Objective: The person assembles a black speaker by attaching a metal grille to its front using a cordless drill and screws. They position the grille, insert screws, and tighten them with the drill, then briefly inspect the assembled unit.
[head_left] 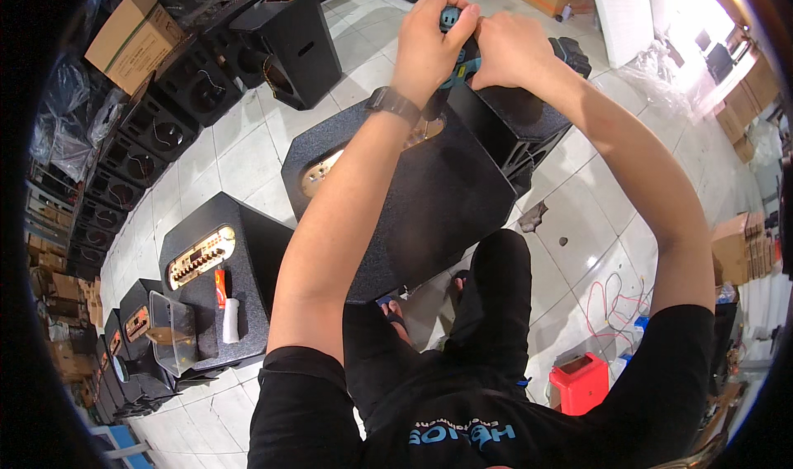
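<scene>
Both of my hands are closed around a teal and black cordless drill [451,19] at the top of the view. My left hand [425,43], with a dark watch on its wrist, wraps over the tool's body. From the right, my right hand [512,52] grips it. Beneath the drill lies a large black speaker cabinet [421,209] with a gold control panel [316,173], partly covered by my left forearm. The tool's lower end is dark against the cabinet near the panel, so I cannot tell whether it touches.
To the left, another cabinet [258,250] bears a red-handled tool [220,288], a white roll [230,320] and a clear plastic tub [169,337]. More speakers [289,46] line the left side. A red case [580,384] and thin cables [613,308] lie on the tiles at right.
</scene>
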Motion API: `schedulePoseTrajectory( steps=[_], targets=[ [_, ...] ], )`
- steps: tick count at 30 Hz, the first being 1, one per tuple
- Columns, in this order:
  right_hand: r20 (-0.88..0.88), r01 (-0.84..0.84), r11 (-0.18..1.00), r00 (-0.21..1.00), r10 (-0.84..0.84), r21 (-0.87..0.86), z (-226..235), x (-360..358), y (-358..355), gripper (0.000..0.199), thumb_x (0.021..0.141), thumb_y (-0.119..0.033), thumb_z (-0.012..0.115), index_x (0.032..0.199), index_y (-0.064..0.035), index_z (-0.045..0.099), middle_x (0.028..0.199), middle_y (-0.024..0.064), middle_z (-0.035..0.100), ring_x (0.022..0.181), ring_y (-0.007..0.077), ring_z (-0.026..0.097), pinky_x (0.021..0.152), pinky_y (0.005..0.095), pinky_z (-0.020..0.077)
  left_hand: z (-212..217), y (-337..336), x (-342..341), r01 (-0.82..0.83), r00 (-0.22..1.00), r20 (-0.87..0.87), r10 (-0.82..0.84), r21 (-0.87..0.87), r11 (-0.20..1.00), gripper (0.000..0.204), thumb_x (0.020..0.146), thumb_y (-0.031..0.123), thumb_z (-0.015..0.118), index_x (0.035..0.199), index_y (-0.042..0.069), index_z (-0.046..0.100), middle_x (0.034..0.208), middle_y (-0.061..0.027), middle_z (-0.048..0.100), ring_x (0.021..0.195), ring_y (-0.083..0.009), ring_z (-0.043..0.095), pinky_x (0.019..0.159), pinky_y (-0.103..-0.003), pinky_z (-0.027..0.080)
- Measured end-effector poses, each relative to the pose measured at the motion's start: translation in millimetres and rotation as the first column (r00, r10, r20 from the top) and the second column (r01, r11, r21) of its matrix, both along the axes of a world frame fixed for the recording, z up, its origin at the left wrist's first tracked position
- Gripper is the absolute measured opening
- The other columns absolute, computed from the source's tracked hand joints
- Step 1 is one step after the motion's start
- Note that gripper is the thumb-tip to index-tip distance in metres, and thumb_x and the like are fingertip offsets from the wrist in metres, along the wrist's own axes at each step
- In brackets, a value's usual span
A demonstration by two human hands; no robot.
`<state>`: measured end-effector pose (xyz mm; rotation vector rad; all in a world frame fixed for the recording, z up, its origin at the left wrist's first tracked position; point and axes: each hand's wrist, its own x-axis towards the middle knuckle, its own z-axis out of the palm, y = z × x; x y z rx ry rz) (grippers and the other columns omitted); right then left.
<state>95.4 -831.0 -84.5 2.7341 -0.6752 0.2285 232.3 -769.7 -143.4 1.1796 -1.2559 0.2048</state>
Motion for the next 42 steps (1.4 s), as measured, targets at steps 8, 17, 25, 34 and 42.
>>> schedulePoseTrajectory(
  steps=[8,17,25,34,42],
  targets=[
    [-0.031,0.02,1.0,0.999,-0.02,0.017,-3,4,3,0.053,0.063,-0.036,0.09,0.103,-0.0052,0.074,0.095,0.0139,0.076,0.09,0.0334,0.075,0.08,0.0437,0.0611,-7,2,1,0.014,0.999,-0.03,-0.015,-0.017,1.0,0.025,0.093,0.029,0.073,0.098,0.004,0.071,0.091,-0.0148,0.066,0.084,-0.0323,0.064,0.076,-0.04,0.051],
    [-0.036,-0.007,1.0,0.999,0.007,0.022,5,7,13,0.053,0.062,-0.034,0.09,0.104,-0.0066,0.073,0.096,0.0135,0.076,0.091,0.0333,0.075,0.08,0.044,0.0606,-6,10,4,-0.015,0.999,-0.034,0.013,-0.05,0.999,0.025,0.093,0.027,0.073,0.099,0.003,0.07,0.091,-0.0146,0.066,0.085,-0.0315,0.065,0.077,-0.04,0.05],
    [-0.12,-0.033,0.999,0.992,0.03,-0.022,10,23,23,0.048,0.064,-0.033,0.089,0.104,-0.0097,0.075,0.098,0.0121,0.076,0.094,0.0307,0.075,0.08,0.0432,0.0606,-10,24,14,-0.034,0.994,-0.104,0.03,-0.034,0.999,0.023,0.093,0.024,0.071,0.099,0.002,0.069,0.095,-0.0161,0.069,0.088,-0.0306,0.067,0.08,-0.039,0.051],
    [-0.215,-0.129,0.984,0.971,0.101,-0.121,17,31,34,0.04,0.067,-0.037,0.088,0.094,-0.0089,0.079,0.093,0.0098,0.076,0.087,0.0281,0.076,0.078,0.0405,0.0605,9,37,18,-0.137,0.987,-0.088,0.135,-0.02,0.99,0.022,0.088,0.02,0.073,0.084,-0.002,0.072,0.081,-0.0163,0.072,0.074,-0.0293,0.07,0.071,-0.037,0.053],
    [-0.197,-0.125,0.983,0.976,0.098,-0.131,15,30,37,0.038,0.066,-0.036,0.089,0.085,-0.005,0.079,0.087,0.0111,0.075,0.085,0.0291,0.076,0.078,0.039,0.0598,1,37,15,-0.132,0.989,-0.087,0.119,-0.16,0.978,0.016,0.086,0.014,0.072,0.082,-0.001,0.07,0.078,-0.0165,0.068,0.072,-0.0332,0.067,0.066,-0.039,0.05]
  ],
)
